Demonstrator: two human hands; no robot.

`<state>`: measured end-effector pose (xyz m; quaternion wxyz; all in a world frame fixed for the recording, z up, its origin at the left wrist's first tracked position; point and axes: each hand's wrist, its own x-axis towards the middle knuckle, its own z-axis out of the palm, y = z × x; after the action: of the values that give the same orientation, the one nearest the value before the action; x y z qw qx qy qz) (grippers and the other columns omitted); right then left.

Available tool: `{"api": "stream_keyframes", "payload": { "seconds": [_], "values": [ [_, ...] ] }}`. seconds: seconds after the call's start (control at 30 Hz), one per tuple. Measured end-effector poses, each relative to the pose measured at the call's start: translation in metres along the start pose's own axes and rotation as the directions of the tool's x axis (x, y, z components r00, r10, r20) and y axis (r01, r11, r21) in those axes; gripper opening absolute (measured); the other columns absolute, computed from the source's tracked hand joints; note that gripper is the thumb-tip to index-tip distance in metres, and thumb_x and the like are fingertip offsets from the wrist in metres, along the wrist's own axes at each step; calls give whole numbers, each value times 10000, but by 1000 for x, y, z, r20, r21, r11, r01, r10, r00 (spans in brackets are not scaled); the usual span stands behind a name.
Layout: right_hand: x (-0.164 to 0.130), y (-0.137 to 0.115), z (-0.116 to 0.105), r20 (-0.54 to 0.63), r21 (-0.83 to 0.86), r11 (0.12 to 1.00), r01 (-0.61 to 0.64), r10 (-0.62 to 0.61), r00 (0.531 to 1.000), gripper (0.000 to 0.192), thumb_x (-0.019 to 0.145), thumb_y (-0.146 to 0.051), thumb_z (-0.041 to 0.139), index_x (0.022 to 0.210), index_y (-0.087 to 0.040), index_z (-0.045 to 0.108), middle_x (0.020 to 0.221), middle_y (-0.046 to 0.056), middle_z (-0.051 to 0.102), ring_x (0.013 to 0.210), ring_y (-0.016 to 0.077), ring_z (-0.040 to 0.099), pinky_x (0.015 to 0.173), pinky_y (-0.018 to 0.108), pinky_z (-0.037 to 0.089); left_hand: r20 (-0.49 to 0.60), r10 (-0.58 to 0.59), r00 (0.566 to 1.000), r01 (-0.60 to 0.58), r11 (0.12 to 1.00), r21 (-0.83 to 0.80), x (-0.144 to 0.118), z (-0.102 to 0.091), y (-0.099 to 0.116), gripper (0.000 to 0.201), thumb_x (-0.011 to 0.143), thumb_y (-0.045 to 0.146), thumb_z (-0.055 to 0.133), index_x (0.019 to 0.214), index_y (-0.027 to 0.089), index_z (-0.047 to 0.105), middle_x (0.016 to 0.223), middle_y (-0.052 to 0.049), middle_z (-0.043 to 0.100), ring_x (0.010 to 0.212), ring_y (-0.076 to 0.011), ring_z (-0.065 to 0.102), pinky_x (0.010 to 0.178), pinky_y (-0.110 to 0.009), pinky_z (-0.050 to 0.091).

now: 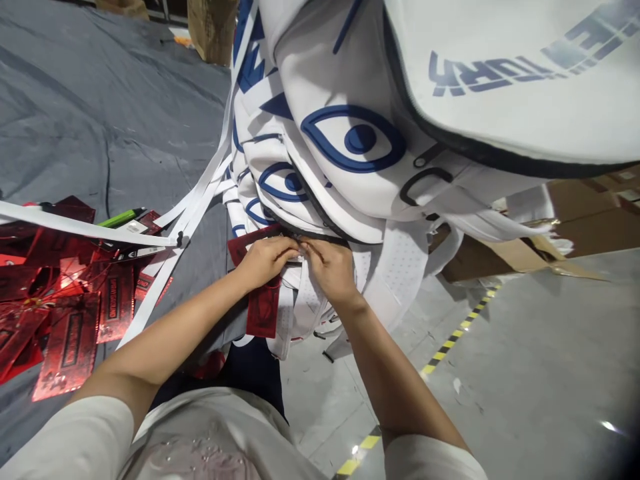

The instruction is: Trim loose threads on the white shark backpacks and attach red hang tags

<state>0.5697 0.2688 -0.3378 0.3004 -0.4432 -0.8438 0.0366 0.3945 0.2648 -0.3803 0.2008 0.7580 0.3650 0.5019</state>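
A person's left hand [267, 259] and right hand [330, 267] meet at the dark zipper edge [320, 235] of a white backpack [345, 153] printed with blue eye shapes, seen from the worker's own head-worn camera. The fingers of both hands are drawn together, pinched on something small at that edge, where the two hands touch; what exactly lies between the fingertips is hidden by the hands themselves. A red hang tag [263, 308] dangles just below the left hand, touching its wrist side, and a second red tag [245, 243] shows just to the left of the knuckles. The backpack hangs at the centre of the scene, directly above the hands, with another white bag [515, 60] bearing grey-blue lettering crowding the upper right. White straps [195, 200] trail from the backpack down to the left, crossing a grey cloth [100, 120] spread over the floor. On that cloth at the left lies a heap of shiny red tags [65, 300], with a green pen [120, 217] resting at its far edge. To the right, flattened brown cardboard [575, 227] sits on a polished grey floor [525, 360] marked by a yellow-and-black striped line [457, 337]. The worker's pale short sleeves [75, 440] frame the near edge.
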Motion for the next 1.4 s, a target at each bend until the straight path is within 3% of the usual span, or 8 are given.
{"api": "stream_keyframes", "payload": {
  "seconds": [0.27, 0.37, 0.43, 0.57, 0.87, 1.03, 1.23, 1.4],
  "values": [
    [-1, 5, -10, 67, 91, 996, -16, 10, 998, 289, 973, -209, 497, 1086, -202, 762, 1057, 58, 773, 931, 207, 735, 849, 304, 575, 85, -32, 996, 13, 977, 214, 4, 0, -4, 174, 969, 213, 523, 985, 166, 690, 891, -63, 702, 818, -164, 670, 741, -259, 506],
    [1, 4, -16, 112, 195, 981, -22, 0, 994, 272, 977, -234, 517, 1089, -189, 760, 1086, 61, 767, 984, 200, 728, 892, 290, 559, 58, -16, 998, 0, 964, 267, 5, -4, -6, 197, 967, 269, 547, 953, 161, 712, 866, -68, 678, 786, -169, 652, 679, -256, 483],
    [2, 2, -19, 163, 241, 968, -69, 29, 986, 252, 970, -242, 531, 1045, -195, 767, 1050, 45, 774, 962, 194, 729, 881, 284, 555, 26, -5, 1000, 0, 985, 171, 5, -7, -6, 192, 955, 304, 585, 920, 172, 720, 896, -65, 683, 823, -163, 653, 697, -249, 487],
    [5, -1, -23, 229, 226, 960, -164, 112, 967, 231, 944, -226, 550, 964, -188, 777, 954, 36, 779, 881, 195, 727, 836, 290, 554, 84, 28, 996, -16, 990, -143, 6, -12, -7, 152, 941, 285, 623, 893, 182, 724, 873, -33, 721, 807, -123, 672, 756, -226, 505],
    [11, -4, -26, 306, 406, 852, -332, 215, 927, 268, 916, -281, 589, 1101, -224, 775, 1080, 42, 768, 1041, 219, 711, 976, 371, 548, -72, -42, 997, 27, 979, -203, 2, -8, -13, 116, 919, 240, 656, 901, 166, 743, 856, -38, 749, 778, -113, 676, 738, -213, 506],
    [11, -3, -24, 281, 337, 894, -295, 204, 938, 230, 908, -239, 587, 1004, -231, 796, 1021, 17, 779, 973, 205, 724, 922, 328, 558, -46, 10, 999, -17, 989, -145, 3, -8, -12, 100, 909, 242, 669, 886, 174, 740, 823, -26, 729, 756, -112, 661, 706, -212, 495],
    [9, 4, -25, 287, 305, 933, -189, 99, 953, 244, 929, -274, 591, 1088, -244, 774, 1070, 10, 770, 986, 197, 718, 900, 295, 549, -33, 9, 999, -12, 996, -91, 4, -11, -16, 121, 917, 262, 662, 890, 174, 741, 821, -30, 730, 752, -117, 663, 705, -219, 494],
    [11, 3, -26, 291, 268, 947, -179, 97, 952, 219, 936, -275, 575, 979, -221, 783, 991, 14, 772, 912, 188, 705, 807, 267, 516, -12, 25, 1000, -26, 996, -86, 3, -11, -19, 165, 924, 317, 654, 896, 180, 743, 831, -31, 728, 762, -124, 662, 713, -231, 497]
  ]
}}
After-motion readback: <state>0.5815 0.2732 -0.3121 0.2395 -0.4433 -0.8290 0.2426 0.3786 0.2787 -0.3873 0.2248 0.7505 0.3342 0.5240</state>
